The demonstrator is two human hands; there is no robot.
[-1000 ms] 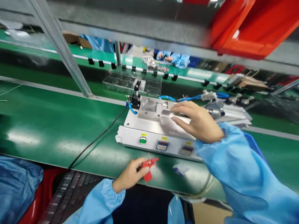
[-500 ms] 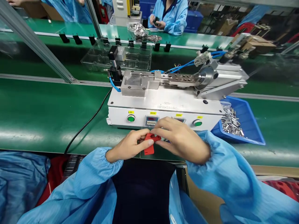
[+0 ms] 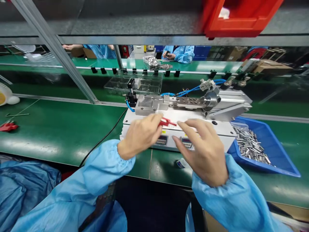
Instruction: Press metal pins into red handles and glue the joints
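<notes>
Between the fingers of my left hand (image 3: 142, 132) is a small red part (image 3: 167, 121), with a narrow prong pointing right. My right hand (image 3: 202, 145) is just right of that prong, its thumb and fingers apart and nothing visible between them. Both hands are above the front of a silver bench machine (image 3: 178, 117), which has a long slotted metal track (image 3: 188, 102) along its top. My left fingertips partly cover the red part, so its exact kind is unclear.
A blue bin (image 3: 282, 154) of metal pins (image 3: 251, 145) stands right of the machine. A small white container (image 3: 182, 163) lies near the table edge. Other red pieces (image 3: 9, 126) lie far left. Overhead hangs a red bin (image 3: 234, 27). A clear tray (image 3: 147, 84) sits behind.
My left hand has lifted the red part up over the machine's front, and it has turned. My right hand has let go of it and opened. The view has tipped upward.
</notes>
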